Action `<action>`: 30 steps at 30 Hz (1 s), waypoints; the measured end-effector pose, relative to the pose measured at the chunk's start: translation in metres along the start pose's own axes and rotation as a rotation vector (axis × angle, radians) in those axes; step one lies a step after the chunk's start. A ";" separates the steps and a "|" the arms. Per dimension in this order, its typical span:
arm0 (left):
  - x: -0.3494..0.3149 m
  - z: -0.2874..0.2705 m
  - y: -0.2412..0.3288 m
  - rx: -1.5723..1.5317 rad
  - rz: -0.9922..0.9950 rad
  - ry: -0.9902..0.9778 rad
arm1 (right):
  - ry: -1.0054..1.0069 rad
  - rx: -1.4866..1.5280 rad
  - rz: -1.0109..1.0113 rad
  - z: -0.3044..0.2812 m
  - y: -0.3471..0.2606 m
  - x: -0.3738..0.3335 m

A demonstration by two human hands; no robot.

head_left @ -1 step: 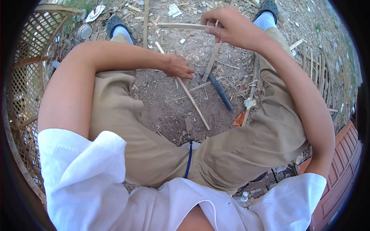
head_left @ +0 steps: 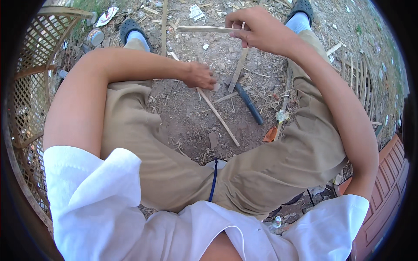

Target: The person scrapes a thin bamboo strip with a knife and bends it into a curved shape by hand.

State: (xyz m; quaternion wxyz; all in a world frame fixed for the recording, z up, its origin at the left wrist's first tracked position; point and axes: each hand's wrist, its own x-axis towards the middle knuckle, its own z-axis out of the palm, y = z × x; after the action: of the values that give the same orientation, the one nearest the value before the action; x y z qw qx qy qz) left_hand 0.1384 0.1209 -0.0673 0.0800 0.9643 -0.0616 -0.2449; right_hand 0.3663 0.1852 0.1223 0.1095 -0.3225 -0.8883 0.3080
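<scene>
My left hand [head_left: 199,75] is closed over a thin wooden stick [head_left: 220,116], which slants from above the wrist down toward my lap; its fingers are slightly blurred. Farther off and to the right, my right hand [head_left: 261,31] pinches a flat, pale wooden strip [head_left: 200,29] that points left, roughly level. Between the hands and a little nearer to me, a tool with a dark, round handle [head_left: 249,104] lies on the ground. A flat greyish strip [head_left: 238,71] rests by its upper end, so the tool's kind is unclear.
Wood slivers and litter cover the dirt between my legs. A woven lattice frame [head_left: 32,82] stands at the left, with a jar [head_left: 95,37] beyond it. More wooden strips [head_left: 359,80] lie at the right, and a reddish-brown panelled object [head_left: 379,195] sits near my right elbow.
My left hand has shifted slightly left and the stick has turned a little with it, its near end moving right. The right hand and its strip moved only slightly left.
</scene>
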 end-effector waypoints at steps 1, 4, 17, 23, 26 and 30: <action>-0.003 0.007 0.000 0.042 0.045 0.032 | -0.031 0.031 0.044 -0.002 -0.005 0.003; -0.006 0.006 0.011 -0.005 0.066 -0.109 | 0.008 -0.085 0.030 -0.008 -0.002 0.009; 0.015 -0.007 0.057 -0.562 0.080 -0.216 | 0.206 -0.057 -0.310 0.000 -0.038 0.040; 0.009 -0.022 0.085 -0.812 0.051 0.083 | 0.577 0.222 -0.477 -0.001 -0.118 0.037; 0.017 -0.019 0.067 -0.787 -0.145 0.367 | 0.394 0.525 -0.222 -0.016 -0.124 0.029; 0.022 -0.014 0.023 -0.905 -0.560 0.529 | 0.569 0.735 0.020 -0.018 -0.113 0.044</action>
State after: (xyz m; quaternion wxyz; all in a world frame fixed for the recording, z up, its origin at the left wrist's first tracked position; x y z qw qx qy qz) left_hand 0.1621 0.0963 -0.0612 0.4283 0.8420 0.3278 -0.0098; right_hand 0.2825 0.1545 0.2060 0.4531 -0.3424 -0.6516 0.5028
